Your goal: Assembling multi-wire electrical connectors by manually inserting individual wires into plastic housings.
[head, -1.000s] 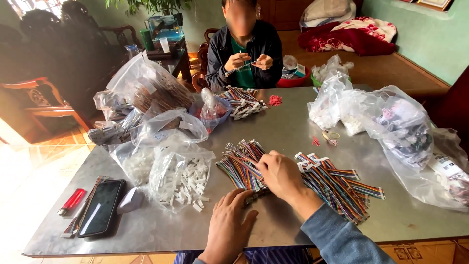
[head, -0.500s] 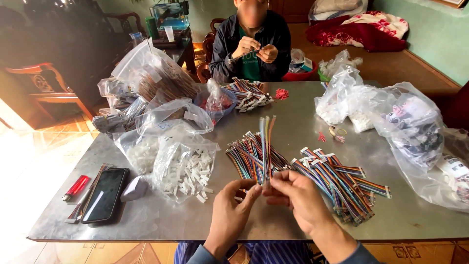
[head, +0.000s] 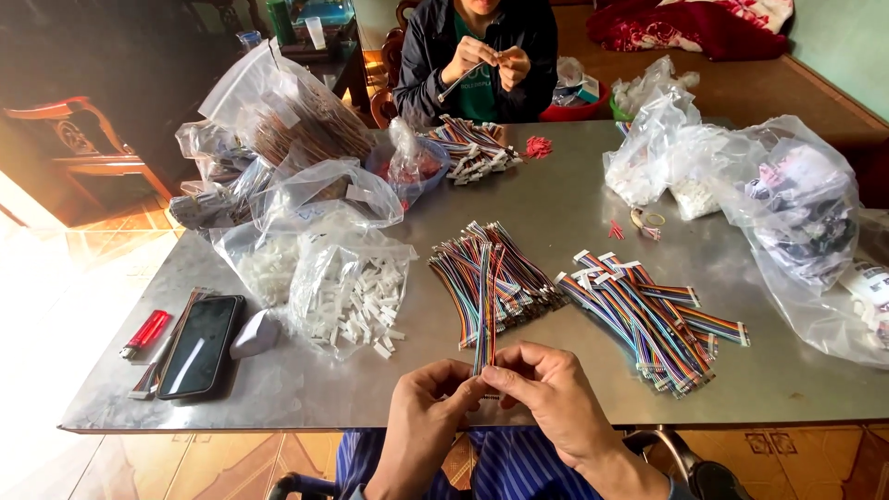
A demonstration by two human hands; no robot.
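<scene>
Head view: hands hide cable end.

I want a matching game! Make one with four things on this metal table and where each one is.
Things:
1. flat strip of rainbow-coloured wires
2. small red lighter
3. black smartphone
4. clear plastic bag of small white connectors

Places:
A. lying at the table's left edge
B. pinched at its near end by the left hand and right hand
C. just left of the loose pile of coloured wires
D. between the lighter and a small white lump

Pairs: 1-B, 2-A, 3-D, 4-C
</scene>
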